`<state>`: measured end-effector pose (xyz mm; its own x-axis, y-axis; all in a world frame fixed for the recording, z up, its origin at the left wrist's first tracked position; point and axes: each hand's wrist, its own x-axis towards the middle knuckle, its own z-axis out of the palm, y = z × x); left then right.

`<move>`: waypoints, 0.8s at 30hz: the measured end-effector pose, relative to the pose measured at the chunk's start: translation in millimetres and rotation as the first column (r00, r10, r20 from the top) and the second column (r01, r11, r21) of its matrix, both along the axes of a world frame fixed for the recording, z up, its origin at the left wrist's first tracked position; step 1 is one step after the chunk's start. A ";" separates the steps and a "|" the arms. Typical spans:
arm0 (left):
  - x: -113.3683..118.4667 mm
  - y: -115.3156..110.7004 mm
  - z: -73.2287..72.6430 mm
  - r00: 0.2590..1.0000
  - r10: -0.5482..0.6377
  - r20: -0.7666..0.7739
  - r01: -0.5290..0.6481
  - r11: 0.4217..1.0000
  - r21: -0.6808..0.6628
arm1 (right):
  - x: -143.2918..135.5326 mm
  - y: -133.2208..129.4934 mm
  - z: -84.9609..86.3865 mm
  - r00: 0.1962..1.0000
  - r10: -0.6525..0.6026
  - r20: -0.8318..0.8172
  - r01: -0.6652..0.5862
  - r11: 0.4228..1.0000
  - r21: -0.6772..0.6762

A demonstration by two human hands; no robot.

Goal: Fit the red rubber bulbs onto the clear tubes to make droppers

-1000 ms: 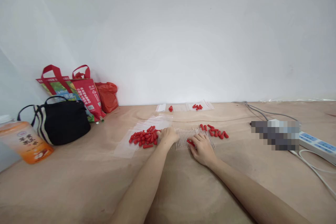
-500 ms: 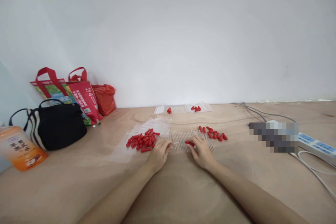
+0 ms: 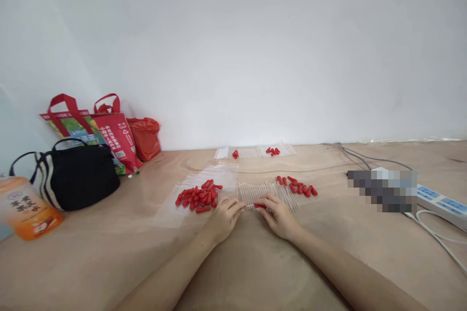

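My left hand (image 3: 226, 215) is closed in a pinch on one end of a thin pale dropper tube (image 3: 250, 207). My right hand (image 3: 280, 215) pinches a red rubber dropper bulb (image 3: 260, 206), partly covered by my fingers. Tube and bulb point at each other and meet or nearly meet; I cannot tell whether the tube is inside. Just behind my hands lies a row of pale tubes (image 3: 260, 189), side by side. A heap of red bulbs (image 3: 199, 196) is left of my left hand. Several loose red bulbs (image 3: 299, 187) lie beyond my right hand.
Clear plastic bags (image 3: 168, 211) lie under the heap, and another bag (image 3: 288, 149) with bulbs lies by the wall. At left are a black bag (image 3: 83, 175), shopping bags (image 3: 115, 136) and an orange-labelled container (image 3: 36, 214). A power strip (image 3: 441, 204) with cables is at right.
Both hands have come closer together and slightly nearer to me. The tube in my left hand has reached the bulb in my right, where a gap was visible before.
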<state>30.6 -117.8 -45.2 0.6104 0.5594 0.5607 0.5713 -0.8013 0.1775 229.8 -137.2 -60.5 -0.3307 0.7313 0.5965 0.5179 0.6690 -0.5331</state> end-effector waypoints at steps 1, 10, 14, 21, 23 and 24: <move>-0.3 0.3 -0.5 1.000 0.000 0.000 0.000 1.000 0.002 | -0.1 -0.2 0.1 1.000 0.013 -0.014 -0.013 1.000 -0.005; -2.1 1.3 -2.1 0.998 -0.057 0.027 0.056 0.997 0.045 | 0.4 1.4 -3.8 0.999 0.040 -0.026 -0.040 0.999 -0.016; -2.5 1.1 -2.6 0.996 -0.085 0.009 0.085 0.995 0.046 | 1.0 0.2 -1.9 0.998 0.058 -0.012 -0.058 0.998 -0.022; -2.3 -0.5 -1.3 0.994 -0.097 -0.043 0.099 0.994 0.047 | 1.1 -2.6 2.2 0.996 0.083 -0.022 -0.084 0.996 -0.019; -1.9 -0.9 -1.0 0.994 -0.096 -0.054 0.099 0.994 0.055 | 1.3 -2.6 2.0 0.995 0.096 -0.015 -0.096 0.995 -0.029; -1.7 -1.1 -1.0 0.994 -0.094 -0.061 0.098 0.993 0.060 | 1.5 -2.7 2.0 0.995 0.101 -0.008 -0.101 0.994 -0.032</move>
<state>29.0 -118.9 -46.1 0.6921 0.4612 0.5552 0.4989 -0.8616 0.0938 231.3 -139.9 -58.5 -0.4001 0.7133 0.5754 0.4449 0.7001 -0.5585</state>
